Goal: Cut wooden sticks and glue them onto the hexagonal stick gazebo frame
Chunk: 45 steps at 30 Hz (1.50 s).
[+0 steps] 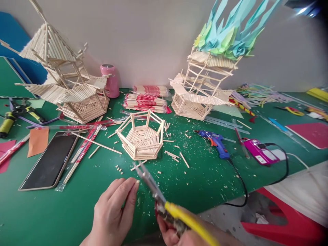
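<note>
My left hand point(115, 208) is closed in a pinch near the table's front. A tiny pale tip shows at its fingertips, too small to name. My right hand point(171, 234) grips a pair of yellow-handled cutters point(167, 206), blurred by motion, with the blades pointing up and left beside my left fingertips. Just beyond both hands sits a six-sided frame of wooden sticks point(143, 136) with a patterned stick floor and an open top. Short cut stick pieces point(171, 155) lie scattered around it on the green table point(77, 215).
Two stick pavilions, one at left point(69, 82) and one with paper leaves at right point(202, 92), stand behind. A phone point(50, 160) and wrapped sticks point(82, 150) lie left. A blue glue gun point(215, 141) with a black cord lies right. Stick bundles point(145, 102) and a pink bottle point(111, 82) stand at the back.
</note>
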Each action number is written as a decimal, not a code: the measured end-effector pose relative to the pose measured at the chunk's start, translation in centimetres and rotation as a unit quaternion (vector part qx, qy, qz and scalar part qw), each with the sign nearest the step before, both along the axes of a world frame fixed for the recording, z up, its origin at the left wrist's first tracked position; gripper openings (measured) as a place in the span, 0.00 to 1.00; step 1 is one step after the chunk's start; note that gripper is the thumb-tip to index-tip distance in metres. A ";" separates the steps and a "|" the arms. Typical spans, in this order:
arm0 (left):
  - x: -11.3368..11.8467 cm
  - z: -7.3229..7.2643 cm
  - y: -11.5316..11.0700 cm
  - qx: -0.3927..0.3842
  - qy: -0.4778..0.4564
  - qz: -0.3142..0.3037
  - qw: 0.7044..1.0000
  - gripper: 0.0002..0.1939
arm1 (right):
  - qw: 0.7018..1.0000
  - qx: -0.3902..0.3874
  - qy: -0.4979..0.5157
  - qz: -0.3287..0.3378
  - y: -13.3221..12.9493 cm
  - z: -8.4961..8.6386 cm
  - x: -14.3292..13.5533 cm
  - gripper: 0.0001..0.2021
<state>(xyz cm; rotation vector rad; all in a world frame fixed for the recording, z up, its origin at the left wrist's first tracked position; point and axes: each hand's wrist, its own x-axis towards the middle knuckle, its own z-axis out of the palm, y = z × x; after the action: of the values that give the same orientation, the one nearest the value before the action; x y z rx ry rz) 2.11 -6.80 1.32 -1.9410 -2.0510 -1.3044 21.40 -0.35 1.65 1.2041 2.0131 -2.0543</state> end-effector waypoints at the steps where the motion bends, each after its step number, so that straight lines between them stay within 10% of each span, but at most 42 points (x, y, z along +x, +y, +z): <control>1: -0.2 -0.1 -0.2 -0.005 0.002 0.003 1.000 0.04 | 0.999 -0.036 0.006 -0.014 0.1 0.3 0.1 0.10; 4: -1.3 -0.2 -0.7 -0.007 0.006 0.037 0.999 0.04 | 0.989 -0.149 0.021 -0.010 1.0 1.5 -0.2 0.15; 7: -2.8 0.0 -1.4 -0.025 0.017 0.107 0.994 0.04 | 0.996 0.061 -0.050 0.046 1.8 2.5 -1.4 0.15; 10: -4.2 0.1 -2.3 -0.053 0.016 0.198 0.979 0.06 | 0.932 0.310 -0.162 0.090 2.2 2.3 -3.0 0.13; 17: -5.7 -0.9 -2.6 -0.077 0.030 0.132 0.988 0.07 | 0.846 0.460 -0.223 0.156 2.3 0.2 -5.3 0.14; 22: -6.0 -1.8 -1.8 -0.183 0.052 0.034 0.981 0.13 | 0.829 0.484 -0.227 0.163 2.4 -0.3 -5.5 0.17; 33: -5.7 -1.6 0.9 -0.339 0.070 0.027 0.938 0.16 | 0.831 0.485 -0.224 0.159 2.5 -0.4 -5.8 0.19; 45: -8.3 -0.4 -1.1 -0.168 0.024 0.103 0.980 0.16 | 0.895 0.391 -0.186 0.104 2.9 0.4 -1.8 0.15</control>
<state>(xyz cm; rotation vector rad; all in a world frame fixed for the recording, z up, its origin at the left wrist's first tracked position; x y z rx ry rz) -6.22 -7.94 0.90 -1.7816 -2.5007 -0.9098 19.56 2.51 2.09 1.2373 2.6633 -0.8063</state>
